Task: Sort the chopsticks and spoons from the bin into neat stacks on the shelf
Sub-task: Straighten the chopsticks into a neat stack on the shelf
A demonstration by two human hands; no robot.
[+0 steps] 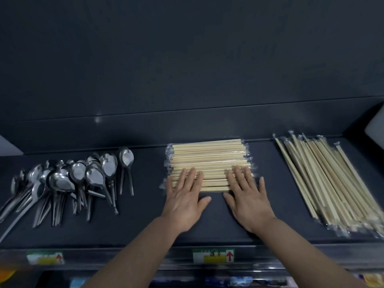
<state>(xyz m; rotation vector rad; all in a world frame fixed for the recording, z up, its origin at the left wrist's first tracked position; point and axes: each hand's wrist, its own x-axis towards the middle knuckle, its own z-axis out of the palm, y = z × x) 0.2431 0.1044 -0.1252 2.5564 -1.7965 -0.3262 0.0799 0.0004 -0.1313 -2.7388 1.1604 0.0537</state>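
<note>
Squaring step: left hand and right hand, fingers flat, gripping nothing, press middle stack of pale wrapped wooden chopsticks. Next, likely: neaten loose shiny metal spoons.

Dark shelf, wide and flat, raised lip along the back. Far left: loose heap of steel spoons, bowls to the back, handles fanned toward the front edge. Dead centre: tidy stack of wrapped chopsticks, laid crosswise, ends squared. Off right, well apart: second pile of wrapped chopsticks, running front to back, slightly splayed. On the front edge, label with a red arrow; further left, second label.
</note>
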